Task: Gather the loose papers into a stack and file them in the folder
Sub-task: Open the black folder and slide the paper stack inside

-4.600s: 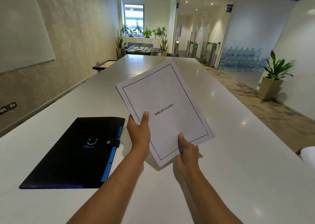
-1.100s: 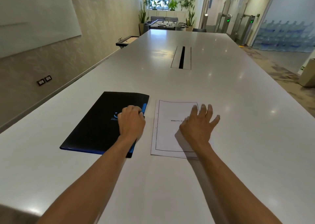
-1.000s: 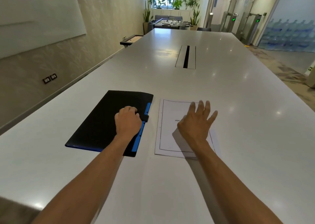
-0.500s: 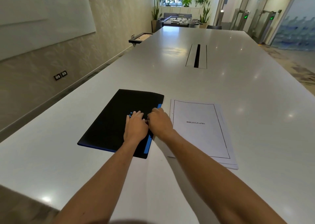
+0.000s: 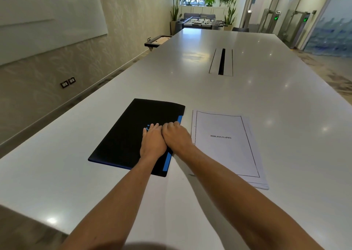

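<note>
A: Head view, clearance?

B: The black folder [image 5: 133,135] lies closed near the bench [image 5: 257,97] left edge. The paper stack [image 5: 226,147] lies just beside it on the right, apart from it. Beyond both, the bench surface is bare up to a cable slot [image 5: 221,61].

A: Hand pose?

B: The left hand [image 5: 153,141] rests flat on the folder, fingers extended. The right hand [image 5: 176,135] touches it, fingers curled over the folder's blue edge; grip cannot be confirmed.

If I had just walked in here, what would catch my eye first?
Probably the two hands, left hand and right hand, pressed side by side on a shut black folder near the table edge. Just right of it lies a stack of papers headed BIBLIOGRAPHY.
</note>
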A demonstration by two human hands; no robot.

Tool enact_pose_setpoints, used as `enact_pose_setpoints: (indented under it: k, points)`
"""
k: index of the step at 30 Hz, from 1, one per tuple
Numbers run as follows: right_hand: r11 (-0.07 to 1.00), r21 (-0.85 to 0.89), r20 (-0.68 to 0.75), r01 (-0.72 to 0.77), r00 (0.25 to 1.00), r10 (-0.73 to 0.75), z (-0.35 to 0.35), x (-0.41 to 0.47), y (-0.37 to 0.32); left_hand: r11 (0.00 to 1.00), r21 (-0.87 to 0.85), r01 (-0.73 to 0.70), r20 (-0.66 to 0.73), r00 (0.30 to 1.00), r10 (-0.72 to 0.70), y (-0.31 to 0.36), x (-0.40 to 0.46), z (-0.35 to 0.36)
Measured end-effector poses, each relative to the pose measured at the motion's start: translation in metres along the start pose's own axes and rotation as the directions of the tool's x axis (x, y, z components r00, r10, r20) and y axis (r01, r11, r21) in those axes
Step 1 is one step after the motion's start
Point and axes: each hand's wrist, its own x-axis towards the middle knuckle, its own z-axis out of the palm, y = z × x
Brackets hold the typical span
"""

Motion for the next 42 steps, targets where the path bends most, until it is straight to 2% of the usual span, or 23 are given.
enact_pose_setpoints:
  k: [4, 7, 10, 16, 20, 23, 26, 28, 31, 36, 39, 42]
  points:
    - [0.978, 0.172, -0.043, -0.121, 0.991, 0.130, -0.012, 0.003, 0.013, 0.999, -0.040, 0.036, -0.006, 0.999, -0.036, 0.003, -0.001, -0.001]
    - [0.947, 0.267, -0.026, -0.178, 0.981, 0.192, -0.019, 0.003, 0.018, 1.000, 0.012, 0.020, 0.001, 1.000, -0.020, 0.002, 0.001, 0.000]
    - [0.874, 0.390, 0.021, -0.291, 0.951, 0.307, -0.021, 0.002, 0.023, 0.998, 0.058, -0.028, 0.031, 0.999, 0.027, 0.002, 0.002, 0.000]
    - [0.701, 0.565, 0.113, -0.436, 0.882, 0.458, -0.020, -0.010, 0.035, 0.995, 0.038, -0.091, 0.041, 0.995, 0.089, 0.005, 0.001, -0.002]
    - [0.596, 0.654, 0.120, -0.466, 0.842, 0.527, -0.019, -0.015, 0.039, 0.985, 0.036, -0.171, 0.062, 0.984, 0.168, 0.012, 0.000, -0.011]
    - [0.543, 0.681, 0.134, -0.492, 0.812, 0.568, -0.021, -0.018, 0.041, 0.971, 0.063, -0.229, 0.151, 0.964, 0.218, 0.029, 0.004, -0.023]
    - [0.518, 0.708, 0.114, -0.481, 0.801, 0.588, -0.026, -0.020, 0.044, 0.927, 0.247, -0.283, 0.214, 0.949, 0.233, 0.049, 0.010, -0.032]
    - [0.504, 0.733, 0.091, -0.456, 0.801, 0.592, -0.031, -0.021, 0.047, 0.868, 0.398, -0.298, 0.200, 0.951, 0.235, 0.059, 0.015, -0.037]
    - [0.467, 0.768, 0.088, -0.439, 0.793, 0.603, -0.038, -0.023, 0.051, 0.815, 0.526, -0.242, 0.141, 0.970, 0.197, 0.069, 0.020, -0.050]
    - [0.416, 0.806, 0.081, -0.420, 0.776, 0.626, -0.047, -0.027, 0.059, 0.886, 0.451, -0.110, -0.012, 0.992, 0.130, 0.071, 0.032, -0.064]
    - [0.424, 0.804, 0.070, -0.417, 0.775, 0.628, -0.051, -0.026, 0.059, 0.829, 0.553, -0.091, 0.038, 0.996, 0.085, 0.068, 0.032, -0.067]
    - [0.430, 0.806, 0.064, -0.407, 0.782, 0.620, -0.056, -0.025, 0.059, 0.807, 0.583, -0.096, 0.065, 0.995, 0.071, 0.066, 0.031, -0.071]
